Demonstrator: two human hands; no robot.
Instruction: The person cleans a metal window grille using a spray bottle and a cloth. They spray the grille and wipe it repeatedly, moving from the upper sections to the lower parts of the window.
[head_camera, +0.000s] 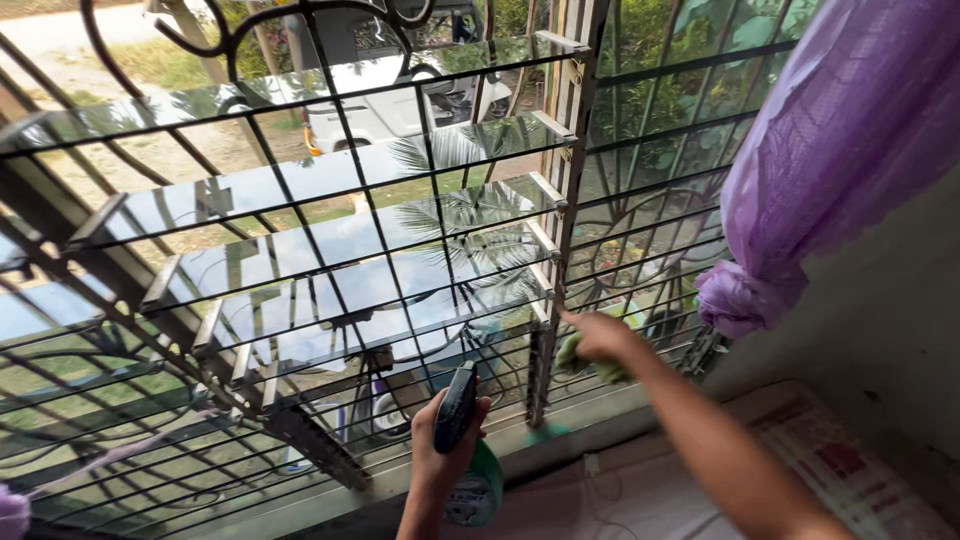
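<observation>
My left hand grips a spray bottle with a dark trigger head and a green clear body, held upright near the bottom of the window. My right hand reaches forward through the black metal grille and presses a yellow-green cloth against the lowest part of the louvre frame. Several tilted glass louvre slats sit behind the grille and mirror sky and palm leaves.
A purple curtain hangs knotted at the right, close above my right forearm. A pale window sill runs below the grille. A printed paper-covered surface lies at the lower right. Outside stands a white vehicle.
</observation>
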